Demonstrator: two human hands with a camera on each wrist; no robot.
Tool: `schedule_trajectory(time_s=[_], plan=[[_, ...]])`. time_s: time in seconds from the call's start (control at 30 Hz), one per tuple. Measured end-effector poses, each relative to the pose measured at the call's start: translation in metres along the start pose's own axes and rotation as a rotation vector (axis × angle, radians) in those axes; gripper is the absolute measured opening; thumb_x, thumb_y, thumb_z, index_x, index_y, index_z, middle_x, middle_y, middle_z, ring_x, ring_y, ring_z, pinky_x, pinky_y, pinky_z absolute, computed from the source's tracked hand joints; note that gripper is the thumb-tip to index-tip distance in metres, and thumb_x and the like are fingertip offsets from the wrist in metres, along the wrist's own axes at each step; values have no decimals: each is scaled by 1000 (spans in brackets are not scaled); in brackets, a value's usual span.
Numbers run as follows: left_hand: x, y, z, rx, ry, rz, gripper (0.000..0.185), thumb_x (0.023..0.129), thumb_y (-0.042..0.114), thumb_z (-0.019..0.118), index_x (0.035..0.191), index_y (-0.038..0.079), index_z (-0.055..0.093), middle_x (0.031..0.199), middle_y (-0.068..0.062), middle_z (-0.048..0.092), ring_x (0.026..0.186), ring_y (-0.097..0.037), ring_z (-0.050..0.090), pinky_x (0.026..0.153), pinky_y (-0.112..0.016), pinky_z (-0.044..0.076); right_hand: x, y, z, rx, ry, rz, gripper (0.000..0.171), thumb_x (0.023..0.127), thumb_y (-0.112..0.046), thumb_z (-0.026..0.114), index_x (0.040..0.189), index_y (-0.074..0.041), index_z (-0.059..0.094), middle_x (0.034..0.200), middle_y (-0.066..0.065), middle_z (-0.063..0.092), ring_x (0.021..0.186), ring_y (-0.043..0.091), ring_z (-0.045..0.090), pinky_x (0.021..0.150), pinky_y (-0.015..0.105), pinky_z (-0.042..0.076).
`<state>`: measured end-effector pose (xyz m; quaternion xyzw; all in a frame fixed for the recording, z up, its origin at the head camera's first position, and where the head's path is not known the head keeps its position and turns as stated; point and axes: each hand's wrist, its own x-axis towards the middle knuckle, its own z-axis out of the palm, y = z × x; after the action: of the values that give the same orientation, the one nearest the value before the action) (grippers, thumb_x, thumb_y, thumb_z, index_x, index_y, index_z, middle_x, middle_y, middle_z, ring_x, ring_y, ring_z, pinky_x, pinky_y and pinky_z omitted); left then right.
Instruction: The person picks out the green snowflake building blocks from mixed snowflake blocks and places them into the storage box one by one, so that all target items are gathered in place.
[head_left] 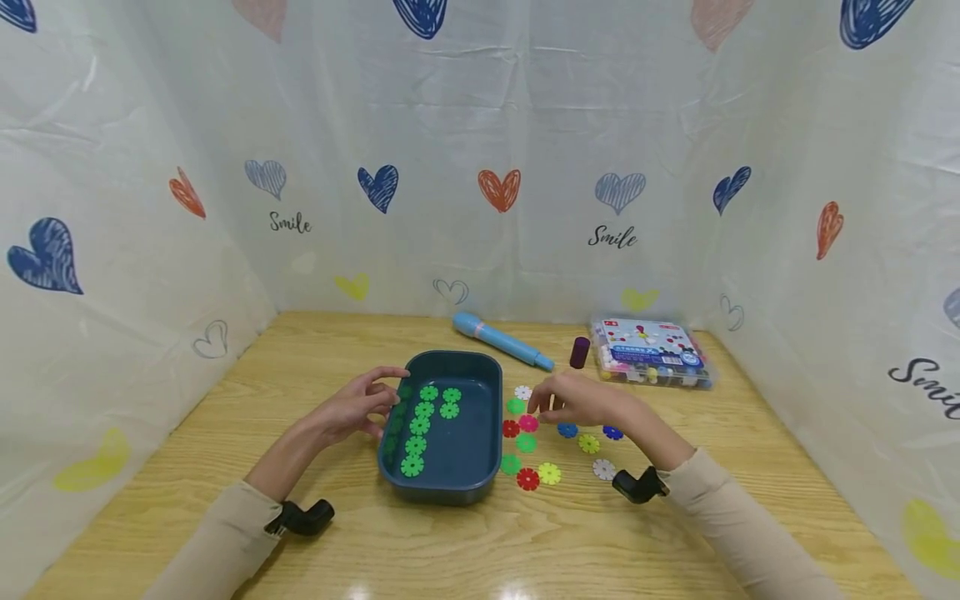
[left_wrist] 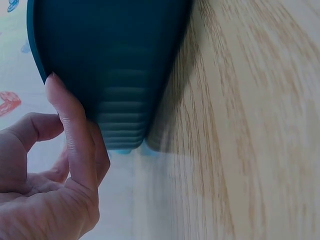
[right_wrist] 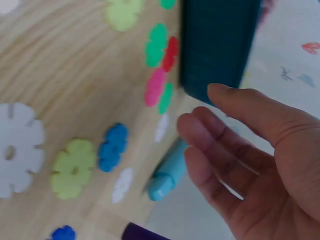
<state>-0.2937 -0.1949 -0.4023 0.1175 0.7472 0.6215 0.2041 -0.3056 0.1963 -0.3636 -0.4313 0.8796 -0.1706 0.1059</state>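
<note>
A dark teal tray (head_left: 467, 454) stands on the table, with several green snowflake discs (head_left: 416, 445) lined along its left side and two more beside them. My left hand (head_left: 352, 406) is at the tray's left rim, its fingertips against the outer wall (left_wrist: 125, 40) in the left wrist view. Right of the tray lie loose discs: a pink disc (head_left: 528, 423), a red disc (head_left: 528, 479), a green disc (head_left: 511, 464) and others. Over them hovers my right hand (head_left: 581, 398), fingers loosely bent. In the right wrist view its thumb and fingers are apart with nothing between them.
Behind the tray lies a light blue microphone-shaped stick (head_left: 502, 339). A dark purple cylinder (head_left: 579, 352) stands beside a clear plastic box (head_left: 651, 354) of colored parts at the back right. A patterned curtain (head_left: 450, 125) encloses the table. Yellow, white and blue discs (head_left: 567, 430) lie farther right.
</note>
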Motion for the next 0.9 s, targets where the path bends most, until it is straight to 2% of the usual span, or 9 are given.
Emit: schedule_trajectory(time_s=[0.23, 0.5, 0.7, 0.9], plan=[[1, 0, 0, 1, 2, -1, 52, 99, 11, 52, 147, 12, 33, 99, -8, 55, 79, -16, 59, 56, -27, 56, 3, 5, 21, 17, -7, -43, 16, 91, -10, 68, 106, -7, 72, 91, 0, 72, 78, 6, 66, 71, 18, 55], [0, 1, 0, -4, 12, -4, 51, 100, 10, 51, 147, 13, 34, 100, -9, 55, 78, -15, 58, 55, -26, 56, 6, 1, 29, 72, -25, -62, 21, 89, -11, 71, 109, -8, 72, 91, 4, 72, 77, 8, 67, 73, 17, 54], [1, -1, 0, 2, 10, -2, 51, 100, 11, 51, 148, 13, 34, 101, -9, 56, 79, -16, 58, 55, -26, 56, 5, 1, 33, 43, -33, -51, 25, 88, -16, 73, 111, -8, 72, 93, 8, 68, 76, 6, 64, 73, 19, 54], [1, -1, -1, -11, 5, -3, 51, 100, 11, 51, 147, 14, 33, 102, -9, 57, 80, -16, 60, 55, -26, 56, 8, 3, 36, -5, -35, -39, 24, 86, -16, 74, 110, -12, 72, 91, 5, 66, 72, 1, 57, 69, 17, 49]])
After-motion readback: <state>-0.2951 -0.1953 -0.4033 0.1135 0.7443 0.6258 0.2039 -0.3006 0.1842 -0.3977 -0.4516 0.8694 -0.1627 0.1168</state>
